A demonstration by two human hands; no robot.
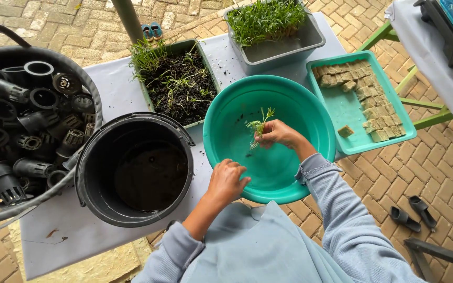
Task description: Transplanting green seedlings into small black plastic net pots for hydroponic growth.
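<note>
— What's in the right hand [274, 133]?
— A thin green seedling [258, 126], leafy tips up, pinched in closed fingers over the smooth round teal basin [310, 112].
— And the left hand [226, 181]?
— Curled loosely on the basin's near rim; I cannot tell if it grips anything.
— Around them?
— Left of the left hand, a glossy black bucket [135, 170]; further left, a tub of ribbed black net pots [22, 112]. Beyond the hands, a soil tray [179, 84] and a grey sprout box [273, 31]. Right of the right hand, a teal tray of tan sponge cubes [365, 99].
</note>
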